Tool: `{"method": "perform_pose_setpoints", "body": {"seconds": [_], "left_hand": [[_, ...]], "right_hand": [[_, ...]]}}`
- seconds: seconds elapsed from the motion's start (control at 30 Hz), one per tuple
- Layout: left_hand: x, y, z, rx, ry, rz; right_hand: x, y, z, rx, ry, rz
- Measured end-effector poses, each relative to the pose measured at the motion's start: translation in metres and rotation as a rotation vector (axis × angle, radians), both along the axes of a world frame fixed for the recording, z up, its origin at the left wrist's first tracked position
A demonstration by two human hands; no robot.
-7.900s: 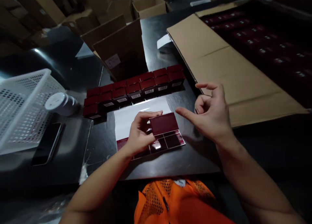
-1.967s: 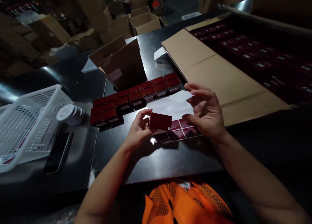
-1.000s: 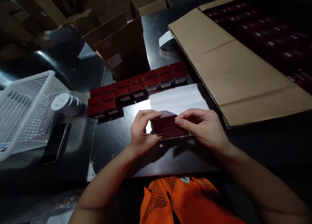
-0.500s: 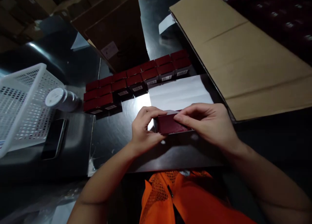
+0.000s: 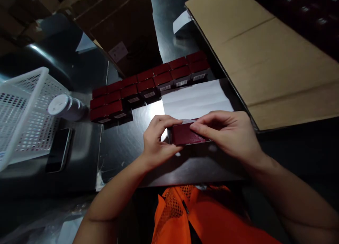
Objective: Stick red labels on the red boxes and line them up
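Both hands hold one small dark red box (image 5: 184, 135) just above the dark table (image 5: 124, 148). My left hand (image 5: 157, 139) grips its left end with thumb below and fingers over the top. My right hand (image 5: 229, 136) covers its right end, fingertips pressed on the top face. A white sheet (image 5: 196, 100) lies directly behind the box. Two rows of matching red boxes (image 5: 148, 85) with barcode labels stand behind that.
A white mesh basket (image 5: 23, 113) stands at the left, with a white-lidded jar (image 5: 65, 108) and a phone (image 5: 58, 150) beside it. A flat brown cardboard sheet (image 5: 262, 56) covers the right. Open cardboard cartons (image 5: 127, 35) stand at the back. An orange vest (image 5: 201, 215) is below.
A red label from the sheet went onto the box. My right hand came in from open air and closed on the box. Over the last half second both hands stay nearly still.
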State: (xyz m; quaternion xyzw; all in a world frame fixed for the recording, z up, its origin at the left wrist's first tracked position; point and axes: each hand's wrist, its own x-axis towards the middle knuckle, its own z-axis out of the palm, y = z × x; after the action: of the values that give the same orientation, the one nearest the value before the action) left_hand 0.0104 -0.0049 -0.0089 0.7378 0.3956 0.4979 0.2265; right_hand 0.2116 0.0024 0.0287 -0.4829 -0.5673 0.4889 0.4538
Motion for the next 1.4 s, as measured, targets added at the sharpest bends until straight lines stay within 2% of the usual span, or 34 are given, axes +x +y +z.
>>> {"method": "perform_pose_setpoints", "body": {"seconds": [0.17,0.47,0.57,0.63,0.67,0.7,0.8,0.83,0.9,1.0,1.07,1.13,1.2,1.27,1.33,1.4], "left_hand": [[0.001,-0.001,0.000,0.005,0.010,0.011],[0.004,-0.005,0.002,-0.018,0.055,0.078],[0.005,-0.004,0.000,-0.066,-0.021,0.073],[0.006,-0.003,0.000,-0.107,-0.123,0.069],[0.006,-0.002,0.001,-0.132,-0.179,0.071],[0.007,-0.002,0.002,-0.161,-0.233,0.073],[0.006,-0.001,0.002,-0.264,-0.365,0.073],[0.006,-0.001,0.001,-0.294,-0.392,0.068],[0.006,0.000,-0.003,-0.331,-0.401,0.043],[0.007,0.002,-0.011,-0.336,-0.266,0.036],[0.010,0.004,-0.014,-0.292,-0.052,0.044],[0.013,0.003,-0.016,-0.239,0.246,0.013],[0.017,0.001,-0.017,-0.214,0.529,-0.025],[0.020,-0.004,-0.016,-0.221,0.706,-0.039],[0.021,-0.007,-0.015,-0.228,0.774,-0.037],[0.019,-0.006,-0.014,-0.216,0.780,-0.039]], "right_hand": [[0.000,0.000,-0.001,0.040,-0.045,-0.014],[0.001,-0.002,-0.008,0.235,-0.238,-0.095],[0.012,0.008,-0.008,0.255,-0.286,-0.201],[0.020,0.017,-0.008,0.285,-0.207,-0.285],[0.023,0.021,-0.008,0.305,-0.140,-0.271],[0.025,0.024,-0.008,0.322,-0.079,-0.197],[0.022,0.028,-0.010,0.355,0.005,0.215],[0.020,0.027,-0.011,0.375,-0.002,0.303],[0.016,0.025,-0.014,0.438,-0.053,0.332],[0.016,0.023,-0.014,0.553,-0.108,0.182],[0.015,0.027,-0.010,0.593,-0.115,0.047],[0.007,0.035,-0.002,0.636,-0.210,-0.026],[-0.012,0.045,0.005,0.710,-0.376,0.038],[-0.039,0.054,0.009,0.774,-0.467,0.197],[-0.066,0.064,0.008,0.789,-0.449,0.333],[-0.087,0.071,0.006,0.771,-0.415,0.383]]}}
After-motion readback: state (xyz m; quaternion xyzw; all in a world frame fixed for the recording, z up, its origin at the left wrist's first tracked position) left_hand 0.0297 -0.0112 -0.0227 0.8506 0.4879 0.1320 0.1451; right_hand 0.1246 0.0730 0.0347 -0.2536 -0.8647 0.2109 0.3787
